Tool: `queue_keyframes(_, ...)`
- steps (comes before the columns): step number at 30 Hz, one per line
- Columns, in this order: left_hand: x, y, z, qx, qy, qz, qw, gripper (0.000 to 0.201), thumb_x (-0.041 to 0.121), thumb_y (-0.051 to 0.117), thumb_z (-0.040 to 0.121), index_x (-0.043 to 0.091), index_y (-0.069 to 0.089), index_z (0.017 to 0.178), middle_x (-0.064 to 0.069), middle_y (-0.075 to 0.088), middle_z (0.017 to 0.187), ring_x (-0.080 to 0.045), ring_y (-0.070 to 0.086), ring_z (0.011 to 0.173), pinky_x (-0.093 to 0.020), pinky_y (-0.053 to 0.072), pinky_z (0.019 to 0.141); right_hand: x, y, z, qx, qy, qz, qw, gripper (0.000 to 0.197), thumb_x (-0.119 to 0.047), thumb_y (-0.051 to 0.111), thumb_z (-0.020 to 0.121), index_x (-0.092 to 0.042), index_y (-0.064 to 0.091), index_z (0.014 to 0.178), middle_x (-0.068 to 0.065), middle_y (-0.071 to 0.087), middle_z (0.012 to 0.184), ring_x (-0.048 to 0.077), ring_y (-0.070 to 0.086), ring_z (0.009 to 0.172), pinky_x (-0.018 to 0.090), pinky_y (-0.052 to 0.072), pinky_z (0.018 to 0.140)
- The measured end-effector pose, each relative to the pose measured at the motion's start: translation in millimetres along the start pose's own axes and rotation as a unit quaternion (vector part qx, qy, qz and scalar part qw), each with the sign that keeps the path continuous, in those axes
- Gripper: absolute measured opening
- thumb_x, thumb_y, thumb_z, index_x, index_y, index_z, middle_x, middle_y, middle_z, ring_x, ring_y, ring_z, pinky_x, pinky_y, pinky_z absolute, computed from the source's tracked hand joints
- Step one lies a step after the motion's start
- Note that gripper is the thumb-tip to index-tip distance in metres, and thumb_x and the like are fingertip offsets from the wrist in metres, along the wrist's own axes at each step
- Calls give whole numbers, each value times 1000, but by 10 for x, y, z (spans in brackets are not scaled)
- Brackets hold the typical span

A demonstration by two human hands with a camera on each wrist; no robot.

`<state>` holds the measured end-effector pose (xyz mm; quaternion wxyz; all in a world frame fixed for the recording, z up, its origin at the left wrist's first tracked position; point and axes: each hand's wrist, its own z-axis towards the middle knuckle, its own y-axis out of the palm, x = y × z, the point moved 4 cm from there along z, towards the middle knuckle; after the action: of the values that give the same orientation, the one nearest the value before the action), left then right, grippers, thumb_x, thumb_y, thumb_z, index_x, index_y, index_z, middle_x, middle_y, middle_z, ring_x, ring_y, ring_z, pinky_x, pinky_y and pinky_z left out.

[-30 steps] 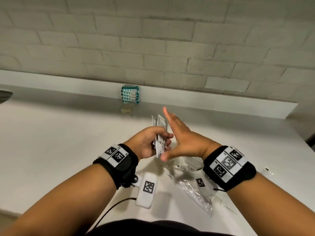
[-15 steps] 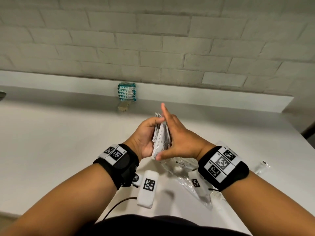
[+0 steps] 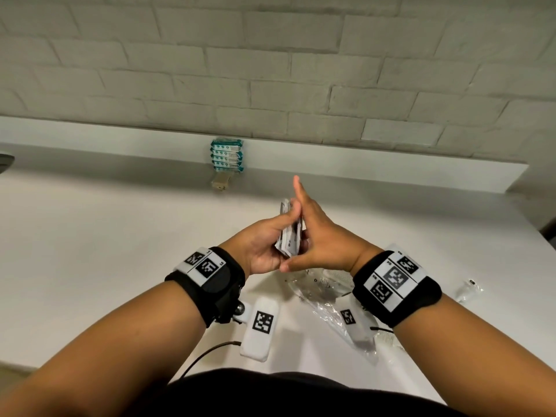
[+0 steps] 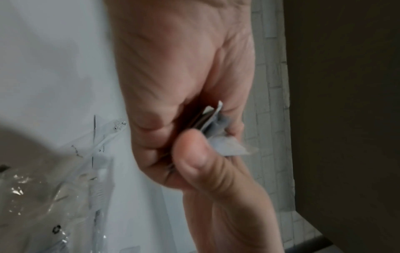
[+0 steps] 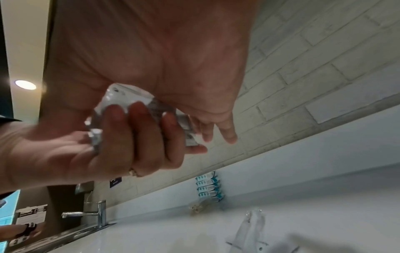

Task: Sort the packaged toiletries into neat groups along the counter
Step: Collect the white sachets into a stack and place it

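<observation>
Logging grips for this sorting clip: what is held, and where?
The left hand grips a bundle of white sachets around its lower half; the right hand presses flat against its side.

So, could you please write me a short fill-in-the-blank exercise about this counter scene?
1. The white sachets are gripped by the ____ hand.
2. The right hand presses against them with ____ fingers.
3. The teal packets are stacked against the back ____.
4. In the right wrist view, a ____ stands at the counter's far end.

Missing words: left; straight; ledge; tap
</observation>
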<state>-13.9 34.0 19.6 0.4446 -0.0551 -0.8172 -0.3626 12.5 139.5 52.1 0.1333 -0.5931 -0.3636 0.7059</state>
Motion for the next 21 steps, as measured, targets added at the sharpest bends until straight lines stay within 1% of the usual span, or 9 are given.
queue_keyframes(2,-11,34,-23,-22,-14,23,999,47,48,54,80,10,63,105,-9,67,82,-20,70,69,-30,59,57,10,-12,-4,0,-1,1,1000,144,-29,90,60,-51,-30,136,-3,4,158,1,6,140,27,21,116)
queue_keyframes(4,1,72,-43,-27,-10,26,999,52,51,56,77,10,63,108,-10,69,88,-22,70,80,-34,60,66,-2,-12,-9,11,-14,-7,1000,139,-24,87,62,-48,-25,141,-2,13,154,4,15,138,24,26,113)
queue_keyframes(8,34,70,-26,-29,11,2,1000,73,47,85,57,8,58,113,-15,64,94,-28,68,87,-40,58,75,-20,21,-18,-3,-25,3,1000,141,-37,91,56,-52,-22,140,-4,17,148,4,18,137,25,26,114)
queue_keyframes(11,22,43,2,-38,10,-21,999,75,42,91,50,7,60,109,-14,62,95,-28,66,90,-38,56,80,-36,4,-20,18,-38,-14,999,130,-34,90,58,-43,-3,149,-2,23,146,6,26,134,29,31,114)
queue_keyframes(12,19,52,5,-44,11,-27,999,74,40,92,50,7,61,108,-14,63,94,-28,67,90,-38,56,80,-36,1,-17,17,-40,-15,999,129,-35,90,58,-43,-1,149,-2,24,145,6,27,133,27,31,113)
queue_keyframes(14,19,78,-4,-56,15,-25,998,70,38,92,48,5,64,104,-15,66,91,-28,70,87,-39,57,77,-21,19,-4,2,-36,-11,999,132,-40,90,56,-45,-3,149,-3,22,146,6,25,134,25,29,113)
queue_keyframes(16,9,85,-16,-56,13,-31,998,66,36,94,45,3,70,97,-17,68,89,-29,71,85,-40,58,76,3,30,14,0,-33,-6,999,128,-42,89,56,-44,2,149,-3,24,147,9,28,137,30,32,114)
queue_keyframes(19,-8,88,-19,-44,15,-36,998,72,36,95,42,1,67,98,-18,66,89,-30,71,84,-41,59,72,24,54,27,-6,-24,25,999,110,-37,91,54,-36,26,143,-1,33,139,11,39,131,33,37,112)
queue_keyframes(21,-18,118,-39,-49,11,-55,997,72,34,96,38,0,66,94,-18,67,84,-30,72,78,-41,60,63,-6,72,35,9,-29,43,999,88,-32,93,54,-37,41,124,0,38,128,9,47,120,33,45,105)
